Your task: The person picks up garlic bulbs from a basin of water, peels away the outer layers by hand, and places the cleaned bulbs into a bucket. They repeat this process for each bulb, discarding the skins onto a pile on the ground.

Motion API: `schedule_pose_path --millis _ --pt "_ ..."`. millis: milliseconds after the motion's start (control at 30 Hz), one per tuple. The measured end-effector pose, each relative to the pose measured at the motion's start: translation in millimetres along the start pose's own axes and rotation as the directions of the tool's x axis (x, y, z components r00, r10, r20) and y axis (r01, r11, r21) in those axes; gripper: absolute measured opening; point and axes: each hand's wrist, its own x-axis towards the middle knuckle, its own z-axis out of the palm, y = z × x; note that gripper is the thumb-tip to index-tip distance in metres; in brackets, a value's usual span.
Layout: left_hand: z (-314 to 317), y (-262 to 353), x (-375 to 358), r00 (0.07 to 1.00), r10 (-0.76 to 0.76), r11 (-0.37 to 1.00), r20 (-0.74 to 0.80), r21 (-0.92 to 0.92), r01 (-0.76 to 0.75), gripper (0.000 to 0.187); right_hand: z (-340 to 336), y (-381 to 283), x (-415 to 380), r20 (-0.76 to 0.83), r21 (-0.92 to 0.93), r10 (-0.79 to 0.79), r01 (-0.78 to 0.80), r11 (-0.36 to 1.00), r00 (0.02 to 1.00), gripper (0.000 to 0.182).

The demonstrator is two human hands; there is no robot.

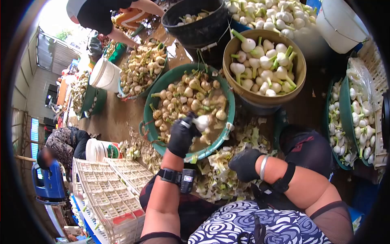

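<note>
My left hand (pixel 181 137), in a black glove, grips a white garlic bulb (pixel 202 123) over the green tub (pixel 147 106). Brownish unpeeled garlic bulbs (pixel 187 92) sit in murky water in that tub. My right hand (pixel 245 164), also gloved in black, is curled closed just above a heap of stripped garlic skins (pixel 221 173). Whatever its fingers may hold is hidden from view. Behind the tub on the right, a tan basin (pixel 298 77) holds cleaned white bulbs with short green stems.
A black bucket (pixel 195 34) and a white bucket (pixel 339 26) stand farther back. Plastic crates (pixel 107 191) are at left, green baskets of garlic (pixel 345 118) at right. Other people (pixel 97 16) bend over at upper left and at left (pixel 61 142).
</note>
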Motion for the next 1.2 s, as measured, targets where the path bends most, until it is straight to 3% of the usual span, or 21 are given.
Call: schedule_pose_path --millis 33,100,167,233,300,367,433,500,567,633,733,767,833,867,900,933,967,1067,1133,1167,1200 --pt "14.9 32.7 16.0 0.991 0.13 0.978 0.016 -0.169 -0.125 0.04 -5.7 -2.6 -3.4 -0.002 0.033 -0.002 0.002 0.999 1.0 0.031" --pt "54.0 122.5 29.2 0.973 0.224 0.866 0.061 -0.47 -0.17 0.041 0.5 2.0 3.1 -0.106 0.116 0.036 -0.024 0.993 0.994 0.028" --pt "58.2 142.3 45.8 0.93 0.34 0.88 0.137 -0.396 -0.263 0.037 -2.7 10.2 3.7 -0.185 0.103 0.057 -0.038 0.994 0.981 0.025" --pt "38.5 106.4 60.1 0.931 0.309 0.942 0.194 -0.193 -0.273 0.033 -8.8 12.5 -1.8 -0.201 0.09 0.079 -0.062 0.994 0.976 0.026" --pt "14.2 41.0 54.1 0.986 0.165 0.955 0.025 0.247 -0.166 0.033 -8.3 14.9 -4.4 -0.276 0.16 0.1 -0.057 0.985 0.956 0.026" --pt "-24.7 -40.9 50.4 0.995 0.092 0.743 -0.037 0.668 -0.044 0.035 -0.3 17.6 -5.6 -0.392 0.201 0.1 -0.021 0.979 0.914 0.026" --pt "-60.5 -103.1 46.4 0.993 -0.092 0.517 -0.068 0.849 0.106 0.039 -0.4 20.8 -6.4 -0.353 0.2 0.109 -0.039 0.979 0.929 0.026" --pt "-80.0 -147.8 46.4 0.996 -0.064 0.371 -0.057 0.926 0.076 0.045 -0.2 20.4 -5.9 -0.336 0.191 0.122 -0.059 0.98 0.934 0.026" --pt "-58.7 -147.2 41.0 0.998 0.013 0.01 -0.061 0.998 0.061 0.06 -2.3 21.9 -5.0 -0.34 0.193 0.136 -0.072 0.978 0.931 0.026" --pt "-48.8 -155.1 47.3 0.99 0.099 -0.2 -0.102 0.972 0.12 0.064 -6.7 21.8 -5.1 -0.328 0.211 0.146 -0.078 0.974 0.933 0.027" --pt "-67.0 -166.6 61.4 0.997 -0.024 -0.227 -0.072 0.972 0.064 0.049 -7.5 23.7 -1.9 -0.313 0.232 0.155 -0.083 0.969 0.937 0.028" --pt "-77.4 -169.3 65.9 0.997 -0.021 -0.225 -0.072 0.972 0.066 0.049 -9.0 24.3 -1.0 -0.314 0.239 0.158 -0.083 0.967 0.936 0.03" --pt "-94.8 -171.5 68.1 0.974 -0.174 0.313 -0.147 0.929 0.197 0.028 -13.5 24.6 -0.8 -0.343 0.256 0.184 -0.097 0.962 0.921 0.034" --pt "-67.7 -141.3 47.1 0.987 -0.044 0.49 -0.153 0.858 0.155 0.015 -14.9 23.3 -1.0 -0.369 0.278 0.21 -0.108 0.955 0.905 0.038" --pt "-62.3 -128.0 39.2 0.967 -0.19 0.775 -0.172 0.578 0.255 0.017 -11.4 24.0 2.3 -0.374 0.272 0.205 -0.105 0.957 0.904 0.038" --pt "-41.8 -101.2 23.5 0.965 -0.218 0.869 -0.144 0.422 0.259 0.019 -3.6 25.9 10.1 -0.572 0.323 0.206 -0.013 0.946 0.794 0.043" --pt "-15.5 -69.5 4.9 0.965 -0.239 0.932 -0.108 0.254 0.259 0.021 2.4 26.6 17.1 -0.738 0.352 0.217 0.09 0.932 0.639 0.048" --pt "25.6 -14.7 -39.3 0.978 -0.202 0.96 0.061 0.21 0.185 0.025 0.0 27.1 36.1 -0.792 0.406 0.189 0.27 0.873 0.581 0.055" --pt "40.0 3.4 -61.5 0.975 -0.177 0.976 0.137 -0.102 0.192 0.027 -8.9 26.5 33.4 -0.839 0.367 0.136 0.364 0.856 0.527 0.056" --pt "44.4 5.0 -67.5 0.977 -0.168 0.978 0.134 -0.101 0.182 0.027 -8.2 23.9 35.1 -0.842 0.358 0.127 0.368 0.858 0.524 0.056" --pt "49.7 4.9 -72.4 0.988 -0.081 0.958 0.134 -0.263 0.114 0.029 -6.0 22.5 39.7 -0.81 0.558 0.217 0.602 0.571 0.545 0.054"
